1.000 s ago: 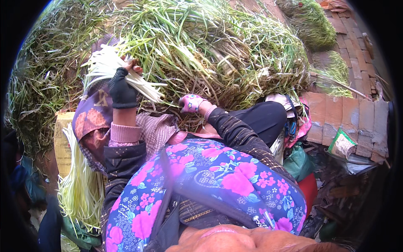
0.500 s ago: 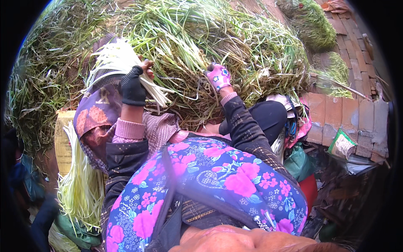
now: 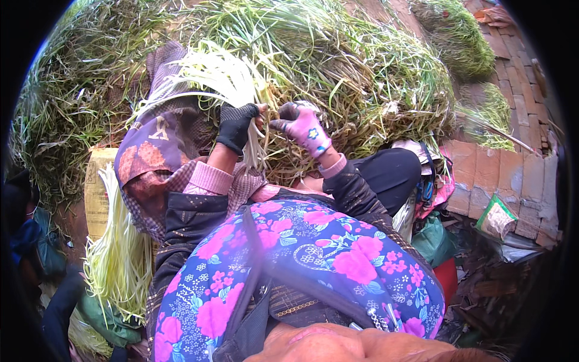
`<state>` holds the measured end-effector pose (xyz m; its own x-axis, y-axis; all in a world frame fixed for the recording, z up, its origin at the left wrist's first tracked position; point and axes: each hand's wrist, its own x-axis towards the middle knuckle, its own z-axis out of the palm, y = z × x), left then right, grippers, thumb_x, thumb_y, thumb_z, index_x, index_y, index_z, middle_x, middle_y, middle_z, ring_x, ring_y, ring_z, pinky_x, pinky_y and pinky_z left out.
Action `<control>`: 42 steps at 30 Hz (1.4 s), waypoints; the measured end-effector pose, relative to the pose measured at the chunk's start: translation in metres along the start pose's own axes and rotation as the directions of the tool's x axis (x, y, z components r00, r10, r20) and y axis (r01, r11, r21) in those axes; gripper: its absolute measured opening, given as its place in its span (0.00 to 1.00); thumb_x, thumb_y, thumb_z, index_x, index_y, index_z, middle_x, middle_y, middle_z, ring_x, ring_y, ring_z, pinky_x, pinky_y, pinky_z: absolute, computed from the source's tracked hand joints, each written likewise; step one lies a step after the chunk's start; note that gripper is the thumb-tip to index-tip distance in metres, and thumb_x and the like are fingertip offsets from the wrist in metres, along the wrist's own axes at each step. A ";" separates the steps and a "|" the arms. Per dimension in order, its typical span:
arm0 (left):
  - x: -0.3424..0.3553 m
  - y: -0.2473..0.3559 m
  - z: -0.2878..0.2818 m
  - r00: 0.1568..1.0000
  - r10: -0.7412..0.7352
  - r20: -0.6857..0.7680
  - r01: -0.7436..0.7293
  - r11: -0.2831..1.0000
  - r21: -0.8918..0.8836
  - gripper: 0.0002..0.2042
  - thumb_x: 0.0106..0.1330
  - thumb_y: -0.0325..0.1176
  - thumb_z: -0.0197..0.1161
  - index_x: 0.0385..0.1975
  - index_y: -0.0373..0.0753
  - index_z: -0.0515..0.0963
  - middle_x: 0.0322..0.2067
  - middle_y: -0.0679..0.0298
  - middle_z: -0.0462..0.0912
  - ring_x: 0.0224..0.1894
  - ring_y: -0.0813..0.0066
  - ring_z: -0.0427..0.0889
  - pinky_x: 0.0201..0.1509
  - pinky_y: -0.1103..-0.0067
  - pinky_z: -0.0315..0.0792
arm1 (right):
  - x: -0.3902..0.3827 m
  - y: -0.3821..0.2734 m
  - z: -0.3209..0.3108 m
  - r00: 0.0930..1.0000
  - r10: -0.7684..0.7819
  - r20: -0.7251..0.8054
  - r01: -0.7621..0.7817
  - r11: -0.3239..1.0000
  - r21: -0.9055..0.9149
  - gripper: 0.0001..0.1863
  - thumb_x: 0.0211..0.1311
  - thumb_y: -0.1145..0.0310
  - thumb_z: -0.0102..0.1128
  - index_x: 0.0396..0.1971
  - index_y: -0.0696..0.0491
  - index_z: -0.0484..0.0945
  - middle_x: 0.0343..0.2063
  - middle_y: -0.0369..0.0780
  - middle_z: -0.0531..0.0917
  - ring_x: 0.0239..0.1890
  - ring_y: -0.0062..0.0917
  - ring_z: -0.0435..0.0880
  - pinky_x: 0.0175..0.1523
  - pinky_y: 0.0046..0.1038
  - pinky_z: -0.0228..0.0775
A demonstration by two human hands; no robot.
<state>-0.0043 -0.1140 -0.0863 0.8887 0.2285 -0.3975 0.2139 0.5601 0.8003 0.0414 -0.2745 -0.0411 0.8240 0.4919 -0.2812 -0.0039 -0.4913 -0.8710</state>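
My left hand point(image 3: 237, 128), in a black glove with bare fingertips, is closed around a bunch of pale chives point(image 3: 224, 77). Their white ends hang below the fist, and the yellowish leaves fan out up and to the left. My right hand point(image 3: 306, 130), in a pink flowered glove, is close beside it on the right. Its fingers are pinched together at the edge of the bunch, by some thin yellowed strands; what they hold is too small to make out. Behind both hands lies a big heap of green and withered chives point(image 3: 362, 78).
More pale chives point(image 3: 117, 265) lie at my left by a yellow package point(image 3: 99, 199). A cloth with a purple patch point(image 3: 154, 142) covers my left knee. At right are flattened cardboard point(image 3: 473, 172), a green-edged packet point(image 3: 497, 216) and another green pile point(image 3: 461, 42).
My left hand has moved right with the bunch of pale chives. My right hand has left the heap and come left and slightly down, so the two hands are now nearly together.
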 end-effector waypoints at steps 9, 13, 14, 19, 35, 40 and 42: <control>0.000 0.002 -0.004 0.993 -0.049 0.107 0.055 0.996 -0.063 0.08 0.51 0.29 0.64 0.26 0.30 0.79 0.14 0.64 0.75 0.13 0.77 0.72 0.18 0.83 0.67 | 0.028 0.032 -0.053 0.891 -0.156 -0.427 -0.166 0.763 -0.625 0.17 0.51 0.67 0.63 0.39 0.60 0.77 0.32 0.47 0.82 0.38 0.37 0.82 0.44 0.28 0.73; 0.000 0.004 -0.004 0.988 -0.029 0.153 0.038 0.998 -0.052 0.09 0.51 0.28 0.62 0.28 0.29 0.80 0.15 0.63 0.77 0.14 0.77 0.73 0.19 0.84 0.68 | 0.016 0.024 -0.031 0.992 0.072 0.099 -0.048 0.974 -0.219 0.22 0.53 0.55 0.63 0.43 0.56 0.77 0.33 0.45 0.83 0.31 0.25 0.81 0.38 0.27 0.72; -0.001 0.005 -0.004 0.987 -0.020 0.159 0.029 0.998 -0.058 0.08 0.51 0.28 0.63 0.28 0.29 0.80 0.15 0.63 0.77 0.14 0.77 0.73 0.19 0.84 0.68 | 0.011 0.020 -0.021 0.968 0.079 0.237 -0.060 0.995 -0.085 0.21 0.54 0.58 0.63 0.43 0.56 0.77 0.31 0.40 0.83 0.28 0.20 0.79 0.35 0.22 0.71; -0.004 0.013 -0.005 0.987 -0.054 0.149 0.048 0.998 0.042 0.10 0.53 0.31 0.62 0.29 0.29 0.79 0.17 0.64 0.77 0.17 0.78 0.74 0.22 0.84 0.69 | 0.002 0.005 0.009 0.994 0.005 0.112 -0.044 0.937 0.346 0.15 0.56 0.64 0.63 0.41 0.55 0.78 0.27 0.30 0.80 0.24 0.10 0.72 0.29 0.15 0.65; -0.005 0.019 -0.007 0.991 -0.036 0.130 0.041 0.999 -0.035 0.12 0.51 0.30 0.65 0.34 0.31 0.77 0.23 0.64 0.78 0.18 0.79 0.74 0.22 0.84 0.69 | 0.005 0.016 0.004 0.949 0.083 0.305 -0.241 0.814 0.528 0.11 0.52 0.66 0.65 0.30 0.56 0.77 0.21 0.33 0.80 0.20 0.15 0.76 0.25 0.17 0.67; -0.006 0.012 -0.002 0.985 0.032 0.169 -0.049 0.994 0.096 0.13 0.49 0.28 0.67 0.33 0.33 0.75 0.23 0.64 0.77 0.19 0.80 0.74 0.22 0.84 0.70 | 0.007 0.018 0.003 0.978 0.100 0.185 -0.183 0.835 0.519 0.09 0.52 0.68 0.64 0.28 0.57 0.76 0.18 0.33 0.78 0.17 0.15 0.75 0.21 0.17 0.66; -0.005 0.008 0.000 0.987 0.043 0.157 -0.064 0.989 0.134 0.11 0.49 0.29 0.67 0.31 0.33 0.75 0.20 0.65 0.77 0.17 0.79 0.74 0.21 0.84 0.70 | 0.008 0.018 0.004 0.984 0.097 0.149 -0.160 0.851 0.501 0.09 0.53 0.68 0.64 0.27 0.57 0.76 0.17 0.34 0.78 0.16 0.15 0.75 0.19 0.17 0.65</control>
<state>-0.0074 -0.1109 -0.0780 0.9496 0.1245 -0.2876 0.2088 0.4328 0.8770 0.0455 -0.2764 -0.0606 0.7262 0.5435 -0.4211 -0.4184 -0.1366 -0.8979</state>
